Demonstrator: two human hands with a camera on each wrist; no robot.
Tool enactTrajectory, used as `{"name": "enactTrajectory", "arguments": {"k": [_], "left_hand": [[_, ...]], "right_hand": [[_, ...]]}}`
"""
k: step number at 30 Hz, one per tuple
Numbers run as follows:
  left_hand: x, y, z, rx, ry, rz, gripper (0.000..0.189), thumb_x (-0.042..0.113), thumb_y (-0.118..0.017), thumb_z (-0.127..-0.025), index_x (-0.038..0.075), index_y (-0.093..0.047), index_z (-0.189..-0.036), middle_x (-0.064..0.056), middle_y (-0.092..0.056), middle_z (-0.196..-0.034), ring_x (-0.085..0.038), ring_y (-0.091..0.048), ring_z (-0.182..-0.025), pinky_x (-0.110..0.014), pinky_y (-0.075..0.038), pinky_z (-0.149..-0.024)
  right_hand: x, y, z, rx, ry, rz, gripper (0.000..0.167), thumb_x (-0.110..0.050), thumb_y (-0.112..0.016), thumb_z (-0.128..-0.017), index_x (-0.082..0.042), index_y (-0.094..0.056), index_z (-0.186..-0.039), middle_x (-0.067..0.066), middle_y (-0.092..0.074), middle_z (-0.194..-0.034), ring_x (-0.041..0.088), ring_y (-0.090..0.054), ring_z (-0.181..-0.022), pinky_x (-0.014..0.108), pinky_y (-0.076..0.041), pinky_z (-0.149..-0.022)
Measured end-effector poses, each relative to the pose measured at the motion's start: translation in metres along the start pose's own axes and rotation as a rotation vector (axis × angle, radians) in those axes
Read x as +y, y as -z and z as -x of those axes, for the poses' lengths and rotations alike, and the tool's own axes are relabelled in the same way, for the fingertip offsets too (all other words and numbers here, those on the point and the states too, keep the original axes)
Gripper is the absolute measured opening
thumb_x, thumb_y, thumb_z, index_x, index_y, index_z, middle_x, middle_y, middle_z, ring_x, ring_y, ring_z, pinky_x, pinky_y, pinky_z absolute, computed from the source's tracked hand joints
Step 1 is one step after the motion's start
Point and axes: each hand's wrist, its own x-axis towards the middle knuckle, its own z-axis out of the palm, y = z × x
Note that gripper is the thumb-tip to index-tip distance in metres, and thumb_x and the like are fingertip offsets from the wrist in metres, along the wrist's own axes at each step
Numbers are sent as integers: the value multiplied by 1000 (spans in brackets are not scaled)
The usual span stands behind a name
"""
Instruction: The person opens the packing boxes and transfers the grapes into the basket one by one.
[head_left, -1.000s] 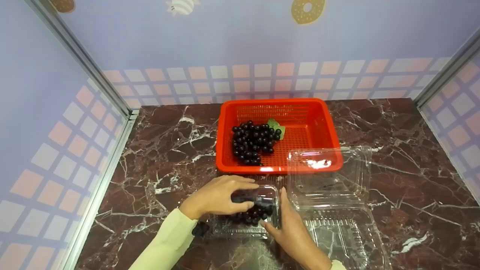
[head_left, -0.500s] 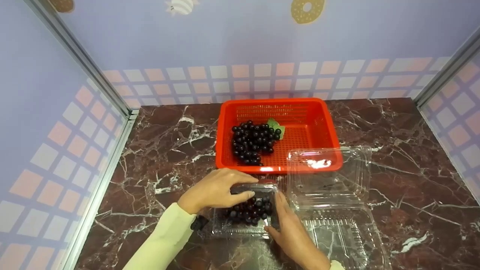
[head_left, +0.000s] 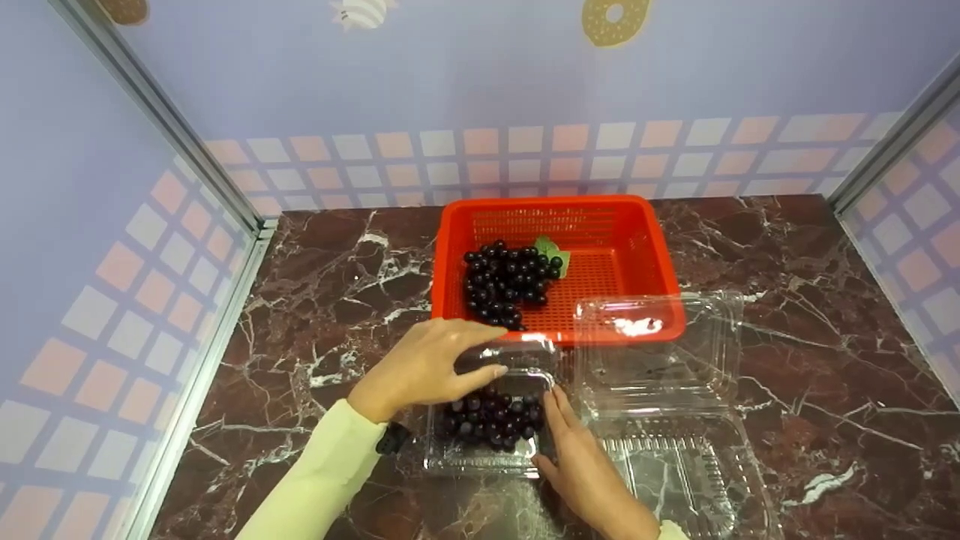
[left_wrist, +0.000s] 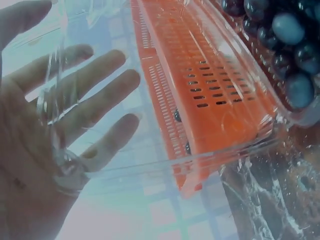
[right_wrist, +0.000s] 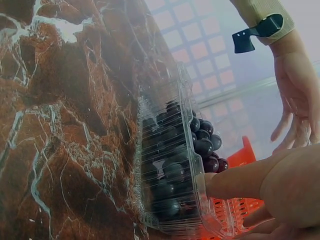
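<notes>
A clear plastic clamshell box (head_left: 480,466) with a bunch of dark grapes (head_left: 495,421) in it lies in front of the basket. Its transparent lid (head_left: 534,352) is raised and leans toward the basket. At the lid's left side is my left hand (head_left: 424,365); the left wrist view shows its straight, spread fingers (left_wrist: 107,95) through the plastic. My right hand (head_left: 589,469) rests along the box's right side, fingers extended. In the right wrist view its thumb (right_wrist: 232,182) touches the box rim.
A red plastic basket (head_left: 622,262) stands behind, holding another bunch of dark grapes (head_left: 502,285) with a green leaf (head_left: 553,256). To the right lies a second clear clamshell (head_left: 682,465), its lid standing up and overlapping the basket's front corner in view. Patterned walls enclose the marble-look table (head_left: 330,300).
My left hand has moved away from me, toward the basket, and the lid has tilted back with it. More of the boxed grapes show. My right hand stays at the box's side.
</notes>
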Motion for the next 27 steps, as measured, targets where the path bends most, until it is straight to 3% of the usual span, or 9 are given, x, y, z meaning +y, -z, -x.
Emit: {"name": "enactTrajectory", "arguments": {"k": [6, 11, 13, 18, 22, 24, 27], "left_hand": [[0, -1, -3, 120, -17, -92, 58, 56, -56, -91, 18, -58, -135, -1, -62, -133, -21, -60, -120, -42, -46, -104], [1, -2, -5, 139, -20, -115, 60, 56, -57, -90, 19, -55, -137, 0, -55, -141, -23, -53, -129, -44, -39, -112], [1, -3, -5, 148, -36, -108, 59, 54, -58, -90, 19, -55, -137, 0, -53, -143, -23, -50, -131, -44, -37, -113], [1, -6, -5, 267, -146, -70, 51, 43, -66, -89, 15, -60, -132, -2, -58, -138, -23, -53, -127, -42, -41, -111], [3, -8, -5, 365, -231, -33, 47, 34, -72, -86, 13, -63, -127, -3, -63, -129, -18, -59, -118, -35, -47, -104], [6, -8, -4, 368, -250, -20, 46, 32, -73, -85, 12, -63, -125, -3, -65, -127, -16, -61, -116, -30, -49, -102], [8, -10, -1, 317, -261, -2, 45, 32, -72, -85, 10, -64, -123, -4, -66, -124, -16, -64, -113, -26, -50, -99]], "right_hand": [[-2, 2, 2, -42, -6, 12, 81, -9, -75, -79, 6, -32, -146, 25, -23, -156, 46, -57, -116, 45, -54, -91], [-1, 2, 4, -47, 16, 29, 81, -11, -76, -79, 6, -33, -146, 25, -23, -157, 44, -62, -107, 43, -57, -86], [-2, 2, 4, -49, 21, 40, 81, -11, -76, -79, 5, -34, -146, 25, -22, -157, 44, -58, -115, 44, -55, -88], [-3, 3, 6, -67, 41, 47, 81, -12, -76, -79, 5, -34, -146, 24, -21, -157, 46, -45, -130, 48, -50, -97], [-3, 4, 7, -82, 50, 28, 82, -12, -76, -79, 6, -33, -146, 25, -19, -158, 47, -48, -127, 47, -49, -97], [-3, 4, 7, -88, 45, 28, 82, -13, -76, -79, 5, -32, -147, 23, -17, -158, 47, -48, -127, 47, -49, -98], [-2, 4, 7, -93, 44, 27, 82, -13, -76, -79, 4, -32, -147, 22, -16, -159, 46, -47, -128, 48, -48, -99]]}}
